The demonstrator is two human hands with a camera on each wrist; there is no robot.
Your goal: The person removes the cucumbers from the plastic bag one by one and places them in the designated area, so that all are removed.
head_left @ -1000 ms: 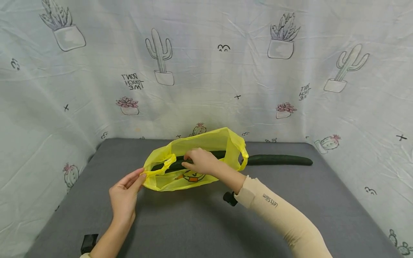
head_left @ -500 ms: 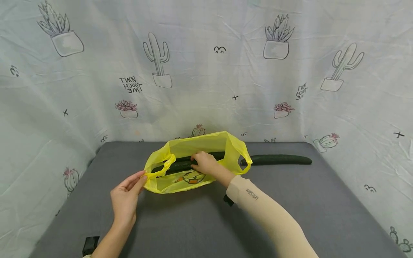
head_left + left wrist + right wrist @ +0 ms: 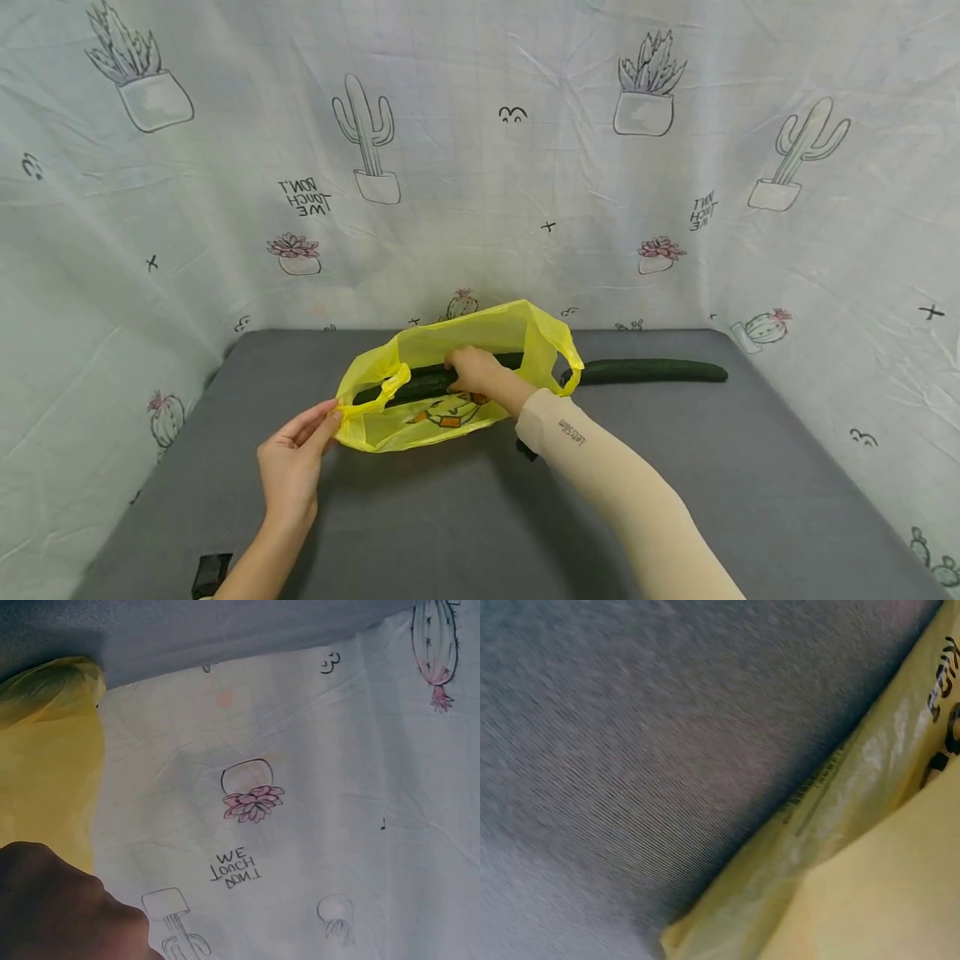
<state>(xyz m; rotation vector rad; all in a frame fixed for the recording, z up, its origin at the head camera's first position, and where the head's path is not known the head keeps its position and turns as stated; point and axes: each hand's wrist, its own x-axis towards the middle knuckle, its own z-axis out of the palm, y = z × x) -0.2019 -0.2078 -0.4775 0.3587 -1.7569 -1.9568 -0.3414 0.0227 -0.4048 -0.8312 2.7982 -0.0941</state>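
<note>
A yellow plastic bag point(image 3: 468, 329) lies with its mouth held wide, a cartoon print on its near side. My left hand point(image 3: 292, 454) pinches the left end of its rim between thumb and fingers, beside a loop handle. Inside the bag lie two long dark green cucumbers point(image 3: 422, 385), side by side. My right hand point(image 3: 480, 372) reaches in over the near side, its thumb and fingers curled round a cucumber at about mid-length. The bag's front covers part of the cucumbers. In the right wrist view the bag point(image 3: 855, 802) fills the right side; the hand is hidden there.
Another cucumber point(image 3: 652, 371) lies on the grey table point(image 3: 420, 525) right of the bag, its left end close to the right loop handle. A white curtain point(image 3: 465, 167) printed with cacti hangs behind the table and along both sides.
My right hand has gone down and slightly right inside the bag, from above the cucumbers onto them. My left hand keeps its pinch on the rim.
</note>
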